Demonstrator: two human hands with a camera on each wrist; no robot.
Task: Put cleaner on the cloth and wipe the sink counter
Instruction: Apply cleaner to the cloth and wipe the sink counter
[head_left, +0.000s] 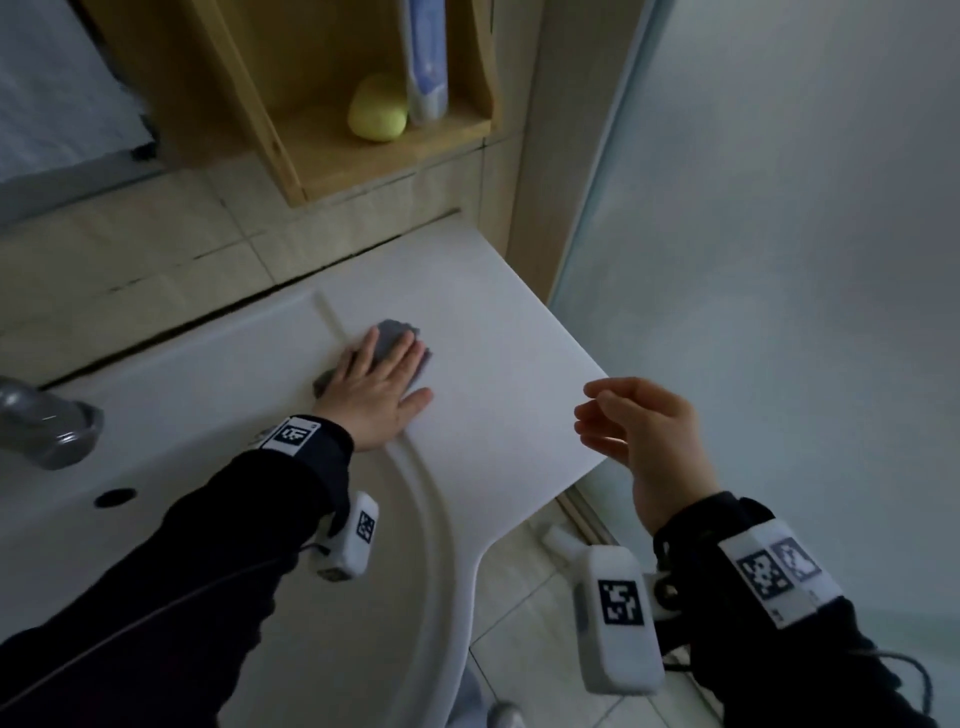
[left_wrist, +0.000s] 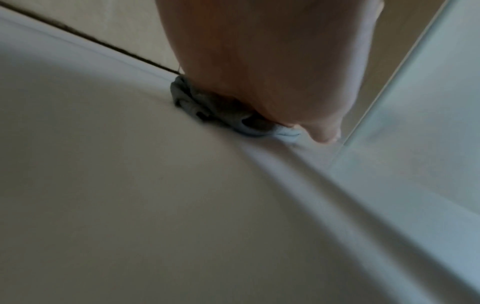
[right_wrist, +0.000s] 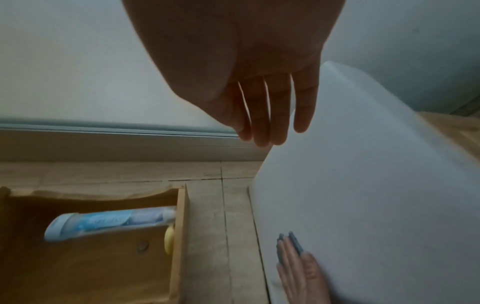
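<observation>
A crumpled grey cloth (head_left: 397, 336) lies on the white sink counter (head_left: 498, 374), right of the basin rim. My left hand (head_left: 382, 379) presses flat on the cloth with straight fingers; the left wrist view shows the cloth (left_wrist: 207, 107) bunched under the palm (left_wrist: 259, 61). My right hand (head_left: 636, 421) hovers over the counter's right front corner, fingers relaxed and holding nothing; its straight fingers (right_wrist: 262, 115) show in the right wrist view, where the left hand (right_wrist: 301, 273) and cloth (right_wrist: 294, 242) also appear. No cleaner bottle is in either hand.
A grey faucet (head_left: 47, 426) stands at the left over the basin (head_left: 337, 597). A wooden wall shelf (head_left: 332, 150) holds a yellow soap (head_left: 376, 111) and a blue-white tube (head_left: 428, 62). A frosted glass panel (head_left: 779, 234) borders the counter's right edge.
</observation>
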